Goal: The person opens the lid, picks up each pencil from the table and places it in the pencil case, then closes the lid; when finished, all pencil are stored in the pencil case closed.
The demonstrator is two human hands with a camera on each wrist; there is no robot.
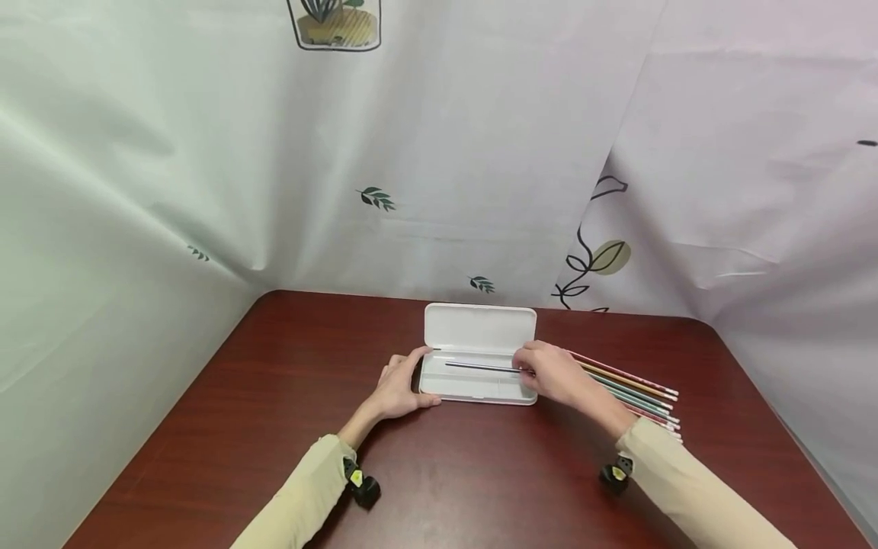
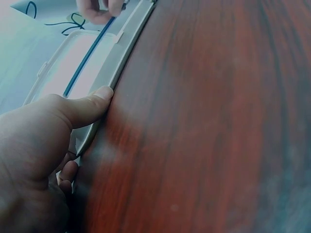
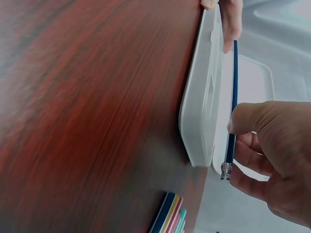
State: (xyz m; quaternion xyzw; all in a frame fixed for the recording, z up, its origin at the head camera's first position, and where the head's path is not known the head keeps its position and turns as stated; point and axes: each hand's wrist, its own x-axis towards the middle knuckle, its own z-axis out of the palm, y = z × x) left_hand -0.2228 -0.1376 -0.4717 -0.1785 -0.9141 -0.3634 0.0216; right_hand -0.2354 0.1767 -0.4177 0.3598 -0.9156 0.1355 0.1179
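A white pencil case (image 1: 479, 326) lies on the table with its lid raised at the back. My left hand (image 1: 398, 390) grips the case's left end, the thumb (image 2: 95, 103) on the front edge and fingers round the far side. My right hand (image 1: 549, 372) pinches a dark blue pencil (image 3: 234, 80) between thumb and fingers, near its metal-banded end. In the head view the pencil lies level across the open case, its other end pointing left. Seen from the right wrist, the pencil passes above the case's front wall (image 3: 197, 111).
Several pencils (image 1: 638, 393) in red, yellow, teal and other colours lie side by side right of the case, partly hidden under my right forearm. The dark red-brown table (image 1: 329, 328) meets a white patterned curtain (image 1: 439, 152) at the back.
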